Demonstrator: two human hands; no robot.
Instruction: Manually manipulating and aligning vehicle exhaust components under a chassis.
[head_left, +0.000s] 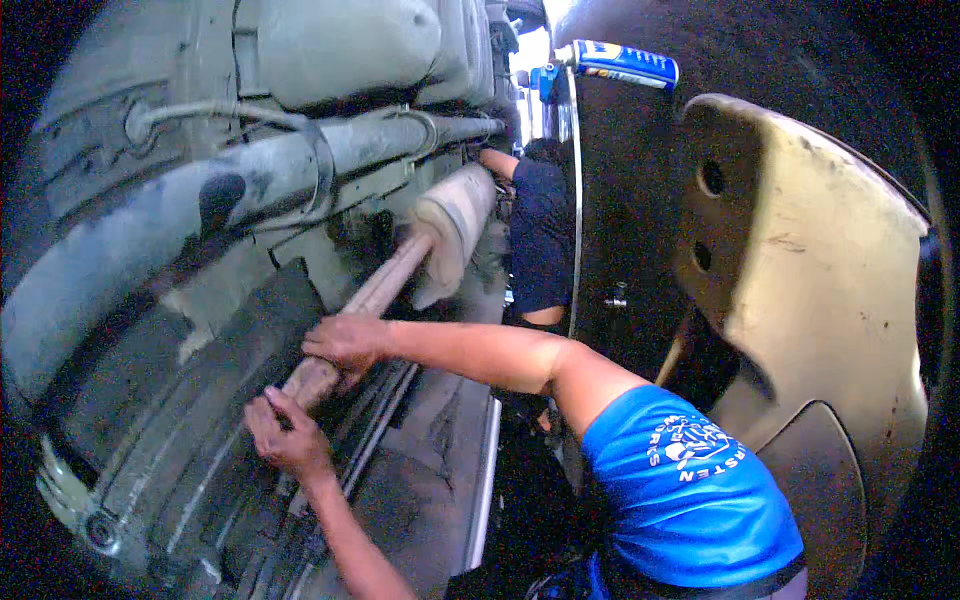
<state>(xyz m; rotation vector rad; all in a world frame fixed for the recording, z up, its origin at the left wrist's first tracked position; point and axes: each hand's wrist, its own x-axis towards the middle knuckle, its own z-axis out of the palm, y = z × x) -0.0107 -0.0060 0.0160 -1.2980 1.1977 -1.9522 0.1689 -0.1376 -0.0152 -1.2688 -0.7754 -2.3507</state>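
Observation:
An exhaust pipe runs at a slant under a raised car, with a pale oval muffler at its far end. My right hand lies across the pipe, its fingers closed round it; that arm reaches in from the right in a blue short sleeve. Closer to me and lower, my left hand has its fingers curled at the near end of the same pipe. The fingertips of both hands are partly hidden.
Overhead left spreads the car's grey underbody with a thick tube. A co-worker in a dark shirt reaches up beyond the muffler. A blue spray can appears at the top; a large beige panel stands at right.

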